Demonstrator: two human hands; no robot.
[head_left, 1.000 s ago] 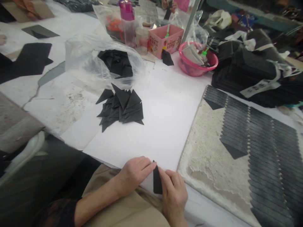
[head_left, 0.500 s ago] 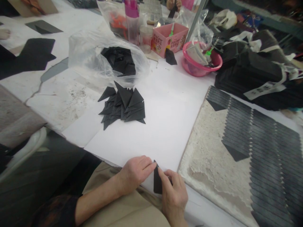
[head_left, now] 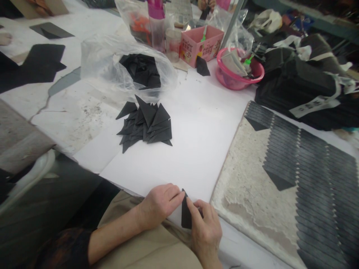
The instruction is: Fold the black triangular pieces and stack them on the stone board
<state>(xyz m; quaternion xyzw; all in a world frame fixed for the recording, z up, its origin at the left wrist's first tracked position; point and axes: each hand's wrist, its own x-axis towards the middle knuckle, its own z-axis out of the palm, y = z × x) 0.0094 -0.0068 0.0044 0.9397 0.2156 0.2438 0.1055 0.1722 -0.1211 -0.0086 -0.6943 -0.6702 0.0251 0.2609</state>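
At the table's front edge, a small black flat piece (head_left: 185, 215) with a pointed top stands between my hands; its material is hard to tell. My right hand (head_left: 206, 226) is closed on its right side, thumb and fingers pinching it. My left hand (head_left: 161, 205) is closed too, its fingertips pressed on the piece's upper left corner. Further up the white sheet (head_left: 193, 149) lies a loose pile of black pointed pieces (head_left: 148, 123). On a board (head_left: 246, 175) to the right, similar black pieces (head_left: 311, 175) overlap in long rows.
Behind the pile, a clear plastic bag (head_left: 98, 63) holds more black pieces. A pink box (head_left: 193, 48), a pink basin (head_left: 238, 80) and a purple-topped bottle (head_left: 156, 26) stand at the back. Black bundles (head_left: 303, 89) lie at right. Other people's hands (head_left: 206, 5) show at the far edges.
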